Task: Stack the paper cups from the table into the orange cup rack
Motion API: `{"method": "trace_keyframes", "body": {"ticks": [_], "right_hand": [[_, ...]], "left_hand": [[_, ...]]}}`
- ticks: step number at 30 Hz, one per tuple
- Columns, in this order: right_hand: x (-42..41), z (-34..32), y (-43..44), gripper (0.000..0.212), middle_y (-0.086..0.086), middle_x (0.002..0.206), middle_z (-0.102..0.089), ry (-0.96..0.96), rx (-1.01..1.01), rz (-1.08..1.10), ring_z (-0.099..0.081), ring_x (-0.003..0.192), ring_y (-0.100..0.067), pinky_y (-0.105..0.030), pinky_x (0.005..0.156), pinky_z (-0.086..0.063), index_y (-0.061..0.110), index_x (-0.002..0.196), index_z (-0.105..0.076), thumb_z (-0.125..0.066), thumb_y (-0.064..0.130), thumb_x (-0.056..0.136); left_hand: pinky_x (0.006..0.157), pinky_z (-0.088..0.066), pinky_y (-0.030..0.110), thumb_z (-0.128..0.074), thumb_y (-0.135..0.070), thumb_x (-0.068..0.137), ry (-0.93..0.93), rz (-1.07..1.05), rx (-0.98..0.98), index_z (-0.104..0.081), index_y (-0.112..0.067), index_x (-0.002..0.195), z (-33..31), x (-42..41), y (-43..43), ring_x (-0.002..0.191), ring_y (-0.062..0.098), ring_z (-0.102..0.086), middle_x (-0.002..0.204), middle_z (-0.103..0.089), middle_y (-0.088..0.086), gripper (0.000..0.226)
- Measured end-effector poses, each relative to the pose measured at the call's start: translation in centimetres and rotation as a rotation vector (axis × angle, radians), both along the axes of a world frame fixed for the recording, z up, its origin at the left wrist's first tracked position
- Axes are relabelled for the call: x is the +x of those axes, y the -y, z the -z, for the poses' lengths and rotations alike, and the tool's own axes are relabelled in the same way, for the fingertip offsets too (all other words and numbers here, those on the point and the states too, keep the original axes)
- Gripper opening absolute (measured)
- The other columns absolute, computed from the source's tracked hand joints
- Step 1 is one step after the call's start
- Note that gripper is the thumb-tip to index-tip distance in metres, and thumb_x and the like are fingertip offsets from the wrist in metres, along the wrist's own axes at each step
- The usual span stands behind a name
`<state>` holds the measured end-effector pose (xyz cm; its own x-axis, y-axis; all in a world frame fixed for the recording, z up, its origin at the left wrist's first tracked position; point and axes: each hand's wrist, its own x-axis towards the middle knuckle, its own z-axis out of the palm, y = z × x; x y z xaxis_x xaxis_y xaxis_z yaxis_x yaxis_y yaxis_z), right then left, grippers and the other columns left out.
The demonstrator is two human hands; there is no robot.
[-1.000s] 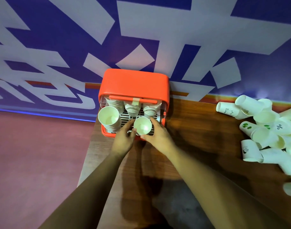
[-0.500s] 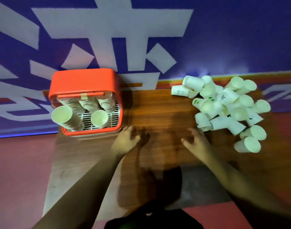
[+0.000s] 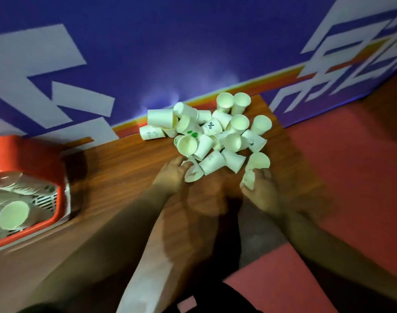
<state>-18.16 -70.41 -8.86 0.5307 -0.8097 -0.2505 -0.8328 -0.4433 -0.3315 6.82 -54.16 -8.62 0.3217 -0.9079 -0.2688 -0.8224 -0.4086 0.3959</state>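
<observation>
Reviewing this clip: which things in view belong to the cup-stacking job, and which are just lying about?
Part of the job:
cup pile on the table
rack
racked cups
left hand, at the pile's edge
right hand, gripping a held cup

Just there:
blue banner
red floor

Wooden table point(image 3: 125, 168) with heaped paper cups point(image 3: 212, 134), orange cup rack point(image 3: 35, 168).

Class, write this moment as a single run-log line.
left hand grips pile-edge cup | right hand grips second cup | cup pile on table | orange rack partly filled
</observation>
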Motion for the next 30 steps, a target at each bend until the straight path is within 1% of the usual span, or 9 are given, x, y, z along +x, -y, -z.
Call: {"method": "trace_keyframes", "body": {"ticks": [4,7,9,12,16,21,25,27,30], "right_hand": [[-1.1,2.3,1.8,0.074,-0.016,0.138,-0.037,-0.010,0.000,-0.051,-0.043,0.123,-0.037,-0.041,0.100,-0.043,0.006,0.136,-0.045,-0.072,0.044,0.078],[-1.8,3.3,2.0,0.062,-0.019,0.134,-0.038,0.009,-0.024,-0.081,-0.046,0.116,-0.037,-0.042,0.096,-0.046,0.003,0.128,-0.050,-0.067,0.042,0.083],[-2.4,3.8,1.9,0.050,-0.021,0.128,-0.043,0.054,-0.085,-0.116,-0.050,0.107,-0.037,-0.041,0.087,-0.050,0.004,0.112,-0.059,-0.062,0.045,0.083],[-3.1,3.7,2.0,0.027,-0.019,0.119,-0.048,0.094,-0.151,-0.187,-0.055,0.096,-0.034,-0.039,0.076,-0.052,0.008,0.086,-0.060,-0.069,0.032,0.079],[-3.0,2.9,1.5,0.021,-0.017,0.122,-0.047,0.122,-0.136,-0.250,-0.057,0.096,-0.033,-0.036,0.078,-0.052,0.010,0.078,-0.060,-0.075,0.024,0.076],[-0.6,1.2,-0.4,0.020,-0.015,0.143,-0.041,0.267,0.055,-0.211,-0.043,0.129,-0.030,-0.032,0.099,-0.039,0.008,0.076,-0.060,-0.074,0.022,0.080],[3.1,0.4,-1.8,0.027,-0.009,0.129,-0.056,0.376,0.123,-0.258,-0.055,0.115,-0.031,-0.039,0.089,-0.051,0.016,0.067,-0.051,-0.075,0.027,0.073],[5.2,-0.5,-2.8,0.026,-0.009,0.120,-0.059,0.406,0.123,-0.303,-0.059,0.106,-0.031,-0.042,0.081,-0.054,0.015,0.068,-0.053,-0.076,0.026,0.073],[8.8,-2.4,-5.1,0.026,-0.011,0.137,-0.054,0.411,0.109,-0.375,-0.051,0.124,-0.028,-0.036,0.097,-0.047,0.013,0.068,-0.055,-0.079,0.021,0.075]], "left_hand": [[0.116,-0.029,0.044,-0.057,-0.004,0.088,0.078,0.116,0.186,-0.034,-0.029,0.152,2.1,0.0,2.9,0.146,0.028,-0.026,0.161,-0.022,0.003,0.072],[0.110,-0.035,0.044,-0.053,-0.003,0.090,0.130,0.134,0.225,-0.030,-0.033,0.152,2.8,-0.6,3.7,0.142,0.028,-0.026,0.158,-0.022,0.005,0.073],[0.104,-0.038,0.041,-0.055,-0.009,0.091,0.226,0.153,0.223,-0.030,-0.035,0.152,3.0,-1.2,4.1,0.132,0.029,-0.031,0.147,-0.027,0.009,0.071],[0.104,-0.037,0.041,-0.060,-0.023,0.092,0.250,0.144,0.224,-0.032,-0.037,0.151,3.3,-1.7,4.2,0.126,0.028,-0.034,0.136,-0.032,0.010,0.067],[0.103,-0.037,0.041,-0.070,-0.040,0.083,0.265,0.076,0.169,-0.043,-0.027,0.144,3.8,-1.8,3.0,0.122,0.028,-0.039,0.133,-0.038,0.008,0.067],[0.094,-0.043,0.035,-0.085,-0.045,0.069,-0.203,-0.429,-0.045,-0.050,-0.013,0.134,3.1,-1.7,0.0,0.116,0.023,-0.051,0.126,-0.055,0.005,0.080],[0.072,-0.048,0.017,-0.088,-0.038,0.070,-0.578,-0.801,-0.218,-0.055,-0.016,0.113,1.2,-1.9,-3.3,0.100,0.014,-0.063,0.108,-0.064,-0.006,0.059],[0.070,-0.049,0.012,-0.087,-0.035,0.072,-0.711,-0.867,-0.310,-0.054,-0.018,0.122,0.6,-1.4,-5.4,0.099,0.013,-0.066,0.113,-0.066,-0.003,0.063],[0.076,-0.049,0.011,-0.083,-0.031,0.078,-0.718,-0.930,-0.437,-0.053,-0.023,0.134,-0.7,-0.2,-9.5,0.104,0.012,-0.064,0.118,-0.065,-0.008,0.064]]}}
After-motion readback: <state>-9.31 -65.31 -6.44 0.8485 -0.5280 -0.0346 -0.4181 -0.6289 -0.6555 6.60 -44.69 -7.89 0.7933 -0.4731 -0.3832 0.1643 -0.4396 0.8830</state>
